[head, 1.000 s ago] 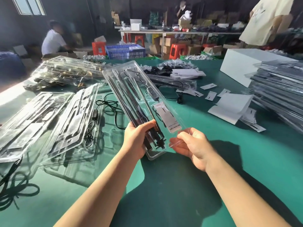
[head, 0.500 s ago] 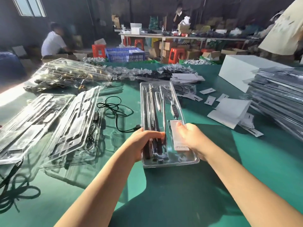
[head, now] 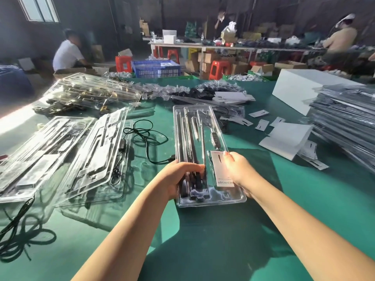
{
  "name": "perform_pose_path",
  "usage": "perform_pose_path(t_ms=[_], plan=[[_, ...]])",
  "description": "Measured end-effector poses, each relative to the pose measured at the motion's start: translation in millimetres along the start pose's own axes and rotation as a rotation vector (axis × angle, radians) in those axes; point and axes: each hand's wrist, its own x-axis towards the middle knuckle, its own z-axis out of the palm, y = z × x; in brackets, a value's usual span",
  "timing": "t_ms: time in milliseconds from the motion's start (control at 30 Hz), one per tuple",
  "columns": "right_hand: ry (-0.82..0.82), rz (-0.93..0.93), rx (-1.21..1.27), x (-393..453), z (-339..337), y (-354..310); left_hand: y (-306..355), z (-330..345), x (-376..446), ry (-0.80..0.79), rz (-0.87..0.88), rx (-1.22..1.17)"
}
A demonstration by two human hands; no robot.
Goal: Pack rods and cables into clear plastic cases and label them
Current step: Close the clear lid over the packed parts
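A long clear plastic case lies lengthwise on the green table in front of me. Dark rods, a cable with an inline controller and a white label card show through it. My left hand grips the case's near left edge, fingers curled over the rods. At the near right side my right hand holds the case, thumb on top by the label card.
Open clear cases and a loose black cable lie to the left. A tall stack of packed cases stands at the right, with white label cards and a white box beside it. People work at the back.
The case was tilted up in both hands a second ago; it now lies flat on the table, straightened, with both hands still on its near end.
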Motion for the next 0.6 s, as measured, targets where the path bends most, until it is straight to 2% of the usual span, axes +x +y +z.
perform_pose_path(t_ms=[100, 267, 400, 600], plan=[[-0.060, 0.039, 0.114, -1.3, 0.4, -1.3, 1.9, -1.1, -0.6, 0.007, -0.002, -0.022], [-0.303, 0.239, 0.587, 1.9, -13.7, -16.2, -1.0, -1.4, 4.1, -0.058, -0.061, -0.084], [-0.284, 0.164, 0.475, 6.1, -22.7, -22.8, -2.0, 4.7, 3.5, -0.091, -0.038, -0.175], [-0.215, 0.011, 0.158, 15.5, -36.9, -23.0, 0.2, 10.8, -0.8, -0.156, -0.009, -0.344]])
